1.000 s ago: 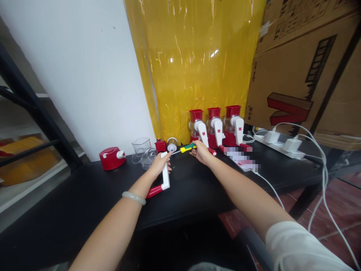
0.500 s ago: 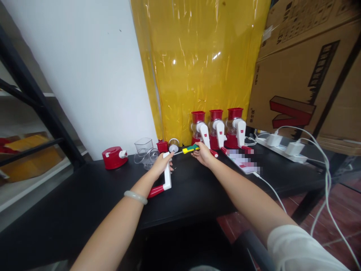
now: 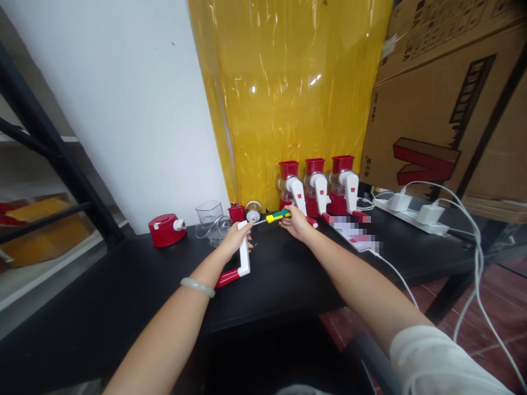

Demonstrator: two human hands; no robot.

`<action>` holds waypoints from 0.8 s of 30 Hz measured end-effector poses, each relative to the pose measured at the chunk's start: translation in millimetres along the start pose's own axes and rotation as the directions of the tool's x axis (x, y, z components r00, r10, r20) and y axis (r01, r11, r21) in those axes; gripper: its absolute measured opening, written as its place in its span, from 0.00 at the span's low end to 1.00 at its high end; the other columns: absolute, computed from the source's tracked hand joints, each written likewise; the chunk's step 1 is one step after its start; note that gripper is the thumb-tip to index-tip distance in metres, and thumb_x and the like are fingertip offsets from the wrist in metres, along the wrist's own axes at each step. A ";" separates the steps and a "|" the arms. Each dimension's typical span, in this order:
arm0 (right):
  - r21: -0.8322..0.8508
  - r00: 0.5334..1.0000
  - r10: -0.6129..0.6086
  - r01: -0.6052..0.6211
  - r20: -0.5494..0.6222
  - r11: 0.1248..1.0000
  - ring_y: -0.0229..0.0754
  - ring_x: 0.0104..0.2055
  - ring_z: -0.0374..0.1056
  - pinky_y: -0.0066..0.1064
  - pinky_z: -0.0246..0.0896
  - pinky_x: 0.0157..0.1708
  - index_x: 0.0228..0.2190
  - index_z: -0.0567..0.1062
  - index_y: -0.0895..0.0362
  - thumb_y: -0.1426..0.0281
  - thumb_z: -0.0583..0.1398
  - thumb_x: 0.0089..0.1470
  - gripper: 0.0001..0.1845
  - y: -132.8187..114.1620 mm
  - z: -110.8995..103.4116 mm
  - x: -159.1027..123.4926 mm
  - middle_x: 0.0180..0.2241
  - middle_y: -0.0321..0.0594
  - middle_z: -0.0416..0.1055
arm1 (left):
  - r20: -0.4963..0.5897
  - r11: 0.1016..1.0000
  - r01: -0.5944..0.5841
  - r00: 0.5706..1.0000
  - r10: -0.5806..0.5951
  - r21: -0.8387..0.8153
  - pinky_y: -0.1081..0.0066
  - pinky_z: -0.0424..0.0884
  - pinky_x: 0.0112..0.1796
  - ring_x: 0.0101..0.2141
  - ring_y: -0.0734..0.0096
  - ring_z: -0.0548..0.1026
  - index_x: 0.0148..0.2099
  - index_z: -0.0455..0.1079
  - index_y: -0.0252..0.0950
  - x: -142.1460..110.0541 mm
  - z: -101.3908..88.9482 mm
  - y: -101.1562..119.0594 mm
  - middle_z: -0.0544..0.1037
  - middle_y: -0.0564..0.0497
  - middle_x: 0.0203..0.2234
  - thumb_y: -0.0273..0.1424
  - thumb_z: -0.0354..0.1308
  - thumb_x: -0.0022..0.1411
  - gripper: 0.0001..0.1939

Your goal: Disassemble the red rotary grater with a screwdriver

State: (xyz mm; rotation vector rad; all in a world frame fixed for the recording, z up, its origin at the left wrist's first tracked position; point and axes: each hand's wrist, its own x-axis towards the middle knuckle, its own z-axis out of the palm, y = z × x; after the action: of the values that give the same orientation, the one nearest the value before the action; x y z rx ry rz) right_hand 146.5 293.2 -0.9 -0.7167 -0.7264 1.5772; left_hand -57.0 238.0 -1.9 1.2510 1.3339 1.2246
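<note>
Clear container (image 3: 209, 212) sits near left hand (image 3: 236, 238), which is closed round white crank (image 3: 244, 258); right hand (image 3: 295, 224) clasps screwdriver (image 3: 275, 217).

White power strip (image 3: 409, 217), cardboard box (image 3: 424, 118)

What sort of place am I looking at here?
Probably a small workshop or storeroom work area: three matching red-and-white hand-cranked devices stand in a row on a black table, a large printed carton is at the right, and the right hand holds a screwdriver.
</note>
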 end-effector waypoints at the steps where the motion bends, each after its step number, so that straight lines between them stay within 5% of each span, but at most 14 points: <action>1: -0.001 1.000 -0.003 0.003 -0.003 1.000 0.29 0.14 0.41 0.25 0.62 0.25 0.25 0.58 0.53 0.71 0.54 0.59 0.12 0.3 0.0 0.3 0.13 0.21 0.46 | -0.003 1.000 -0.007 1.000 0.007 0.007 0.74 0.71 0.18 0.15 0.71 0.73 0.38 0.63 0.37 0.1 -0.2 -0.3 0.73 0.57 0.20 0.46 0.68 0.58 0.22; 15: -0.011 0.999 -0.008 0.009 0.033 1.000 0.32 0.18 0.54 0.27 0.68 0.28 0.27 0.61 0.54 0.71 0.54 0.60 0.09 -1.3 0.9 -1.4 0.17 0.28 0.59 | 0.005 0.998 -0.023 1.000 0.023 0.053 0.73 0.70 0.18 0.15 0.71 0.73 0.38 0.62 0.37 1.6 -1.9 -2.2 0.72 0.57 0.20 0.50 0.68 0.56 0.25; 20: -0.203 0.998 -0.052 0.058 0.036 0.978 0.32 0.14 0.49 0.26 0.62 0.20 0.27 0.61 0.52 0.56 0.62 0.58 0.18 0.6 -2.6 0.9 0.13 0.24 0.53 | 0.008 0.998 -0.017 1.000 0.016 0.064 0.73 0.70 0.17 0.15 0.70 0.73 0.38 0.62 0.37 1.8 -1.8 -2.7 0.72 0.57 0.20 0.49 0.67 0.58 0.23; 24: -0.174 0.997 -0.062 0.069 0.049 0.982 0.31 0.14 0.51 0.24 0.64 0.22 0.28 0.61 0.52 0.62 0.56 0.64 0.14 1.1 -2.6 0.7 0.13 0.24 0.54 | 0.010 0.997 -0.022 1.000 0.022 0.071 0.73 0.71 0.17 0.15 0.70 0.73 0.37 0.63 0.37 1.4 -1.7 -1.3 0.72 0.57 0.19 0.49 0.66 0.58 0.23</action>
State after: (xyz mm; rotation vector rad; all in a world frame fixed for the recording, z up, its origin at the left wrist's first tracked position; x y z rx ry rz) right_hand 147.7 293.9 -3.4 -0.7807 -0.9206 1.4849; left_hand -58.9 239.3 -3.0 1.3230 1.3713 1.1944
